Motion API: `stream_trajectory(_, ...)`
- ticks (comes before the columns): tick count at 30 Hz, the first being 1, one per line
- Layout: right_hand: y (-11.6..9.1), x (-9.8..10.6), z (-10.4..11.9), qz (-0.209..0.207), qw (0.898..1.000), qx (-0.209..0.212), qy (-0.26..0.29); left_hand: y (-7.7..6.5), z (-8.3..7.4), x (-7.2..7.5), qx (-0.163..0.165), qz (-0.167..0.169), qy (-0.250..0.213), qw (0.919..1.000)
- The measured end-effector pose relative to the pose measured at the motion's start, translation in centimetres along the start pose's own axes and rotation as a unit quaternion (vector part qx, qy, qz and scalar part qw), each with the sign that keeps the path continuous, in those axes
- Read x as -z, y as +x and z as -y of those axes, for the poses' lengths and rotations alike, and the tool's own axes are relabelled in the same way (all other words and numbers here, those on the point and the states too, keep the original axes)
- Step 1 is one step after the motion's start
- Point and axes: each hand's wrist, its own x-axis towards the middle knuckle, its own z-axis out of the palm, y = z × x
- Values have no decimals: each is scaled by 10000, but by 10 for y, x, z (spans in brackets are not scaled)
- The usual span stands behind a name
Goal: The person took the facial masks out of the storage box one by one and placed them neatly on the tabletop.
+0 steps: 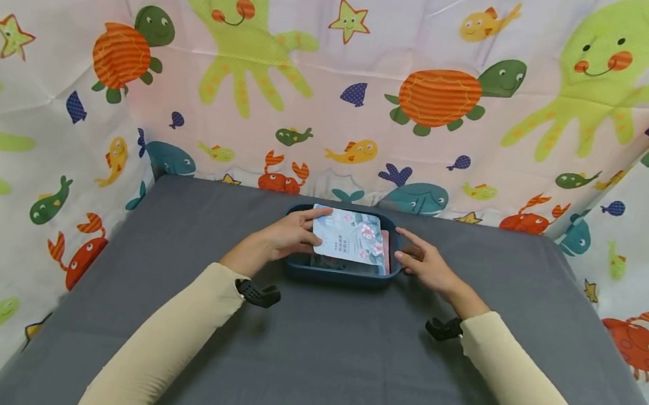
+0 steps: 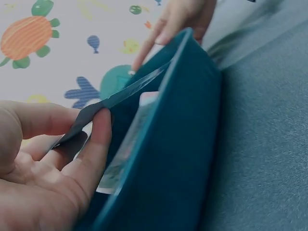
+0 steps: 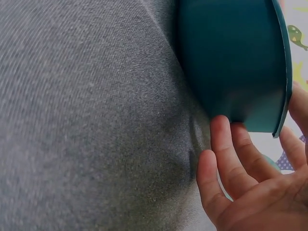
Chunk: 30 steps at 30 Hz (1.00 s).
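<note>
A light-blue packet with pink flowers and printed text (image 1: 351, 235) lies tilted over the dark teal bin (image 1: 339, 277). My left hand (image 1: 287, 233) pinches its left edge between thumb and fingers; the left wrist view shows the packet (image 2: 127, 94) edge-on, above the bin's opening. Inside the bin stands another flat packet (image 2: 127, 149), partly hidden. At the bin's right end, my right hand (image 1: 426, 264) touches the rim and outer wall with loosely extended fingers. The right wrist view has the fingertips of this hand (image 3: 260, 178) right at the wall's corner.
The bin stands near the back of a table with a grey cloth (image 1: 329, 365). Behind it hangs a curtain printed with sea animals (image 1: 365, 120), which also lines both sides. A black strap (image 1: 257, 293) sits on the left wrist, another (image 1: 444, 329) on the right.
</note>
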Motion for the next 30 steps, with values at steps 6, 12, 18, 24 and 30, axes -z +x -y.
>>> stream_trajectory(6,0,1,-2,31,10000,11,52,-15,-5,15,-145,-48,-212,9997)
stream_trajectory(12,-3,-1,-2,60,9999,82,96,-35,-2,37,-431,7,-457,9980)
stream_trajectory(18,-6,-3,0,115,9999,38,38,-56,-1,65,-641,-10,-458,9969)
stream_trajectory(24,-6,-3,1,138,9999,34,-26,-79,0,102,-645,-220,-81,9976)
stream_trajectory(30,-3,-2,-1,140,9998,28,-163,-104,-1,139,-622,-542,282,9962)
